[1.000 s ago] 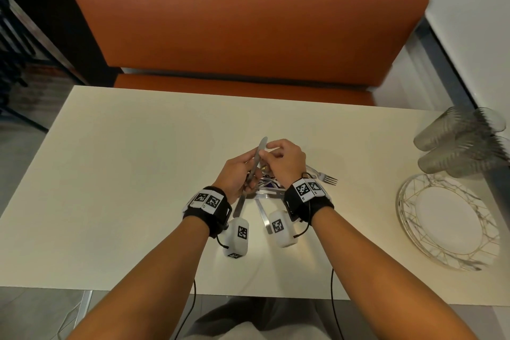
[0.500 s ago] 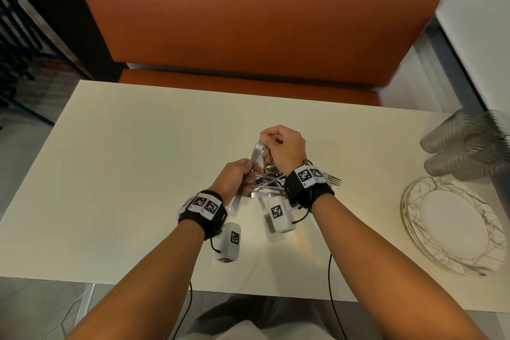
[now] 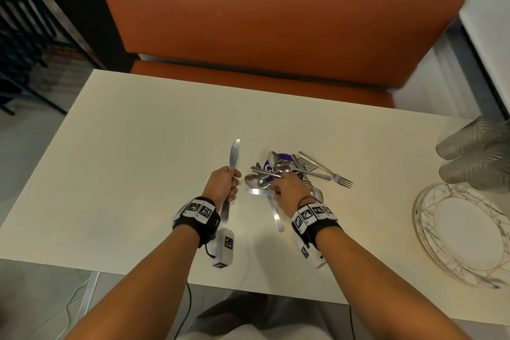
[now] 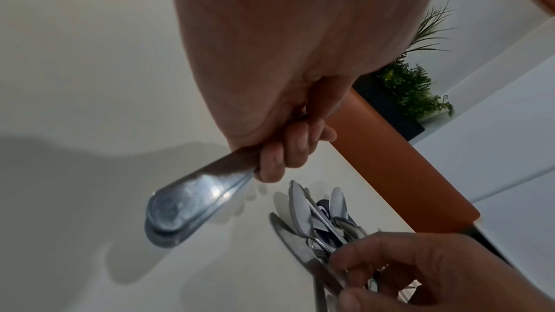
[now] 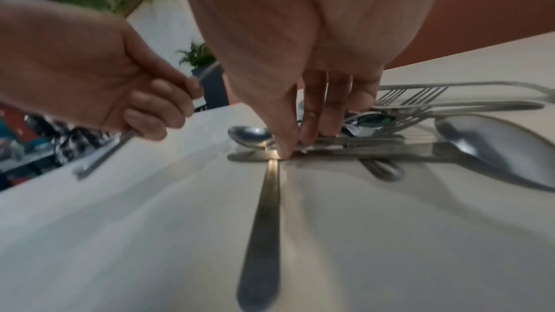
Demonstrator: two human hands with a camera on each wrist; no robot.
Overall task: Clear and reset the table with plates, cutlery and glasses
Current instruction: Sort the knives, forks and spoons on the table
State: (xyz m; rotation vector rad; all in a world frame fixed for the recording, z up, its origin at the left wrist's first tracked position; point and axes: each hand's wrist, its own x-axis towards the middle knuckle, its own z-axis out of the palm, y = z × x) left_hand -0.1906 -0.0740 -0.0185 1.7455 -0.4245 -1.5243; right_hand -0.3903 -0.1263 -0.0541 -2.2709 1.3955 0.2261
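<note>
My left hand grips a table knife by its handle, blade pointing away from me, just left of the cutlery pile. The cutlery pile of spoons, forks and knives lies mid-table over a purple sticker. My right hand is down on the pile's near edge. Its thumb and fingertips pinch a second knife that lies flat there. A stack of patterned plates sits at the right, with stacked clear glasses behind it.
The cream table ends at a near edge just under my forearms. An orange bench runs along the far side. A white wall borders the right side. A long utensil handle points toward me from the pile.
Both hands were together on the knife above the pile. Now my left hand has carried it off to the left alone, and my right hand has dropped onto the pile.
</note>
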